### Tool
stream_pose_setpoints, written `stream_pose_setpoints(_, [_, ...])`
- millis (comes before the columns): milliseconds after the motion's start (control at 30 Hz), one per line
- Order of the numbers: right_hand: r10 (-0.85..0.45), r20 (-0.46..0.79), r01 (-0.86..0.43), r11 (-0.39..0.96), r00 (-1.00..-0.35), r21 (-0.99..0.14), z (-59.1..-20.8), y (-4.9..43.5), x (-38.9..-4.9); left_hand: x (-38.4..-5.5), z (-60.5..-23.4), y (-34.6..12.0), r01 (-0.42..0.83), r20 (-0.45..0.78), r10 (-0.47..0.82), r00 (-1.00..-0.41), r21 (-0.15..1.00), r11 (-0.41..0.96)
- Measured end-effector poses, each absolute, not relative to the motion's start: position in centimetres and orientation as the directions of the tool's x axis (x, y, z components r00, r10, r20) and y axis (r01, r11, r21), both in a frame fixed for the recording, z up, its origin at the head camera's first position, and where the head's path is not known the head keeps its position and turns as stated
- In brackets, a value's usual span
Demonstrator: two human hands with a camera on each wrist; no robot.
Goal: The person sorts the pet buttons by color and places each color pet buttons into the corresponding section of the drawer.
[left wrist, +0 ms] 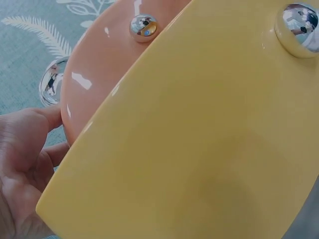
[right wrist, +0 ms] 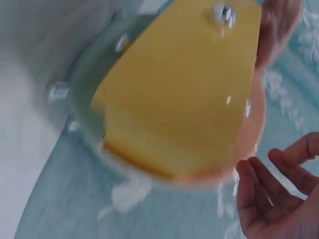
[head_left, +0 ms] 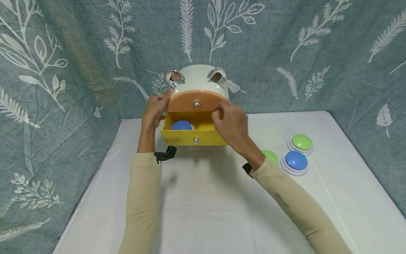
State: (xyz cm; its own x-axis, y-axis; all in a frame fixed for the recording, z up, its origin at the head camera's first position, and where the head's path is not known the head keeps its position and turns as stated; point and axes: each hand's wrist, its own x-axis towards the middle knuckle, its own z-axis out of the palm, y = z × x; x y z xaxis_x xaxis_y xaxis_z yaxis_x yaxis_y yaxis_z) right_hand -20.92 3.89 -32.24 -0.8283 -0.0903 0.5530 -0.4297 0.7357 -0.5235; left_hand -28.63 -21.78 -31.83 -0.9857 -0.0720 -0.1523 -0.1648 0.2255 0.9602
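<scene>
A small cabinet [head_left: 199, 76] with a white domed top and silver ring-shaped ears stands at the table's back. Its upper orange drawer [head_left: 184, 101] is closed; its lower yellow drawer [head_left: 177, 138] is pulled out. Each has a silver knob. Inside the yellow drawer, at the left, lies a blue dome-topped button [head_left: 182, 125]. My left hand [head_left: 155, 109] rests against the cabinet's left side, thumb near the orange front. Above the yellow drawer's right part, my right hand [head_left: 233, 123] has loosely curled fingers [right wrist: 256, 184] holding nothing, close to the orange drawer's edge.
On the table [head_left: 203, 211], right of the cabinet, sit a green button [head_left: 302, 141], a blue button [head_left: 296, 161] and another green button [head_left: 269, 156] partly behind my right forearm. A leaf-patterned curtain [head_left: 260, 42] hangs behind and at both sides.
</scene>
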Motion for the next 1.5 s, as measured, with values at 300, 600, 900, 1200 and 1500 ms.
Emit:
stream_pose_setpoints(300, [-0.039,0.516,-0.341,0.793,-0.855,-0.505,-33.5,12.8,-19.8,-28.3,-31.8,-22.3,-0.174,-0.161,-0.074,-0.984,0.957,0.232])
stream_pose_setpoints(600, [-0.107,0.153,-0.169,0.861,-0.982,-0.479,-36.2,21.2,-17.9,-28.2,-32.0,-22.1,-0.151,-0.139,-0.071,-0.988,0.962,0.226])
stream_pose_setpoints(900, [-0.118,-0.170,-0.051,0.933,-0.978,-0.356,-39.0,25.2,-16.8,-28.4,-32.2,-21.7,-0.148,-0.133,-0.080,-0.988,0.962,0.229])
stream_pose_setpoints(1200, [-0.105,-0.239,-0.019,0.942,-0.965,-0.336,-40.3,26.1,-16.2,-28.2,-32.1,-21.3,-0.151,-0.129,-0.101,-0.986,0.957,0.247])
stream_pose_setpoints(1500, [-0.139,-0.223,-0.053,0.935,-0.965,-0.351,-40.6,26.0,-16.2,-28.1,-31.9,-21.1,-0.151,-0.129,-0.101,-0.986,0.958,0.244])
